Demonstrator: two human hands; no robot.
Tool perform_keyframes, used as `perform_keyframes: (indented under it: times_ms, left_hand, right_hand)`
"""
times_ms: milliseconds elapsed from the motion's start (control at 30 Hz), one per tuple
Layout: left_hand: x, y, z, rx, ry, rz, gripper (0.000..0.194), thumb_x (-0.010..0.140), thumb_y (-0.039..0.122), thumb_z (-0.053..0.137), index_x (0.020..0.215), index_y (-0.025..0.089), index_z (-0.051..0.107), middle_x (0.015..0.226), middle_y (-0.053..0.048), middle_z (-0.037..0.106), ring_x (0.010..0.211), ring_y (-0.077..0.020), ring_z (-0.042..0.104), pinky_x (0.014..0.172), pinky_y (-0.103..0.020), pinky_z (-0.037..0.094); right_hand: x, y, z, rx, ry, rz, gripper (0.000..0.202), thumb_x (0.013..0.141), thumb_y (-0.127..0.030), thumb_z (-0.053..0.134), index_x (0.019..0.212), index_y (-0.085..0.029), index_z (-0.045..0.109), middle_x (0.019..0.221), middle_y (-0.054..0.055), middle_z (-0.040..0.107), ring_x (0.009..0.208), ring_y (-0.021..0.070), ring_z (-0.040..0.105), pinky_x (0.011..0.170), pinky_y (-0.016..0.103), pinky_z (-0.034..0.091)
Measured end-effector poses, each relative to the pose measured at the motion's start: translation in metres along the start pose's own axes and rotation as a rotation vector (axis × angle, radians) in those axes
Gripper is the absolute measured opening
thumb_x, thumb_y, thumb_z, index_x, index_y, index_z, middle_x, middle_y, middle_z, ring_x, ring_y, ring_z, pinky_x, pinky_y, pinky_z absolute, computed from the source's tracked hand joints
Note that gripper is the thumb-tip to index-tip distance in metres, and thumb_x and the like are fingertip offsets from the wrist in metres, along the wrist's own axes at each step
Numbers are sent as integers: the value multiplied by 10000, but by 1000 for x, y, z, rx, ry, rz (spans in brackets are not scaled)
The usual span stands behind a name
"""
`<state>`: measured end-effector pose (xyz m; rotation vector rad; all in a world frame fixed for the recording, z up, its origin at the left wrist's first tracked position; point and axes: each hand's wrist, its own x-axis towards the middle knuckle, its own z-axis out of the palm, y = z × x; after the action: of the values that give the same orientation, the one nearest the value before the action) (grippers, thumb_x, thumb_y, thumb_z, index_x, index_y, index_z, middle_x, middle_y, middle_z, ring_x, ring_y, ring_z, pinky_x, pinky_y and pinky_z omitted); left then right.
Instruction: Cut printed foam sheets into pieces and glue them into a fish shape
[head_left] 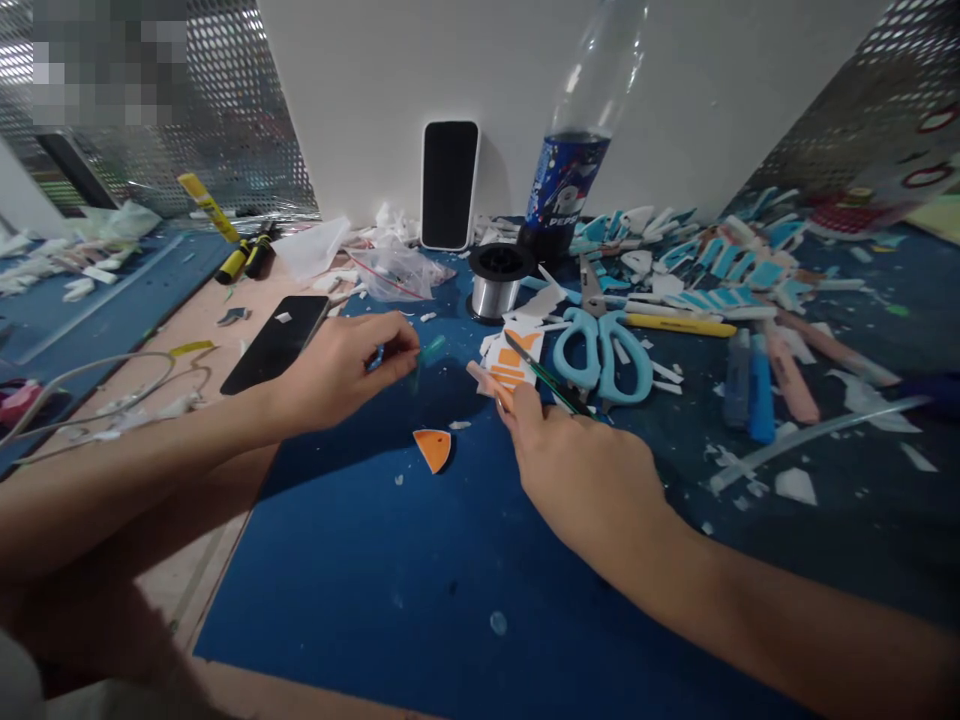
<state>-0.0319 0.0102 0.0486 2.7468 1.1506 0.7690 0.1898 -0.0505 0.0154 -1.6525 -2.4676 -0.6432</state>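
Here the left hand (341,365) hovers just above the blue mat (390,580), its thumb and forefinger pinched on a small teal-blue scrap (429,349) that sticks out to the right of the fingertips, toward the other hand. The right hand (577,465) lies to the right and slightly nearer, fingers closed around a slim dark tool (546,378) with a green streak; what kind of tool it is I cannot tell. The tool's long axis runs on a diagonal, from the hand up and away to the far left, so its tip ends over the stack of orange-and-white stickers (511,362) that lies just beyond the right fingertips. The scrap and the tool tip are near each other but apart, with a strip of bare mat between them, and the scrap sits to the left of the tip at about the same depth. The left hand is thus the one at the scrap, while the right hand is the nearer one to the stickers. An orange cut piece (434,449) lies alone on the mat, nearer than both hands and between them. Teal scissors (602,352) rest just right of the stickers, touching the tool's far side or close to it.
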Motion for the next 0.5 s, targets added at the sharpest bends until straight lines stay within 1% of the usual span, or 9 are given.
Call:
perform_keyframes:
  times_ms: [67,133,200,267,333,400,500]
  left_hand:
    - [-4,9,0,-38,-34,38,121,851,116,447,746,174,448,576,52,462,479,-66,376,465,-189,300]
    - [-8,16,1,-55,-100,98,143,853,105,419,733,182,406,580,55,408,488,-74,332,471,-207,285]
    - [-12,20,3,-84,-176,135,173,876,117,393,717,184,389,607,42,396,519,-87,328,493,-226,285]
    - [-13,21,5,-137,-236,144,202,898,129,381,703,180,395,627,27,399,555,-99,346,515,-233,293]
    - [-14,20,7,-203,-258,131,222,910,132,387,693,175,406,629,22,396,584,-105,364,533,-227,305]
    - [-14,18,10,-257,-253,112,229,920,129,394,696,172,416,624,21,394,608,-111,371,550,-222,314]
    - [-14,17,14,-296,-246,118,233,944,140,394,717,175,429,622,18,433,637,-126,372,600,-238,331]
  right_hand:
    - [0,0,0,0,-6,0,324,959,-250,335,825,-127,603,443,46,531,331,136,460,392,241,68]
    - [0,0,0,-8,4,2,337,964,-249,328,799,-134,598,437,46,530,330,135,457,389,243,70]
    - [0,0,1,-16,22,0,347,968,-251,315,797,-139,595,426,38,518,322,135,448,387,243,66]
    - [0,-1,1,-19,32,-5,333,968,-249,314,834,-141,599,425,28,509,318,138,444,389,243,56]
    - [0,-1,2,-22,25,-8,317,966,-249,319,863,-143,600,428,19,503,317,138,444,390,242,50]
    - [0,-1,2,-28,18,-11,313,966,-256,323,867,-146,599,432,15,499,319,136,447,390,241,49]
    - [0,-1,1,-43,19,-24,300,965,-259,333,856,-147,590,431,6,487,320,133,445,390,237,53]
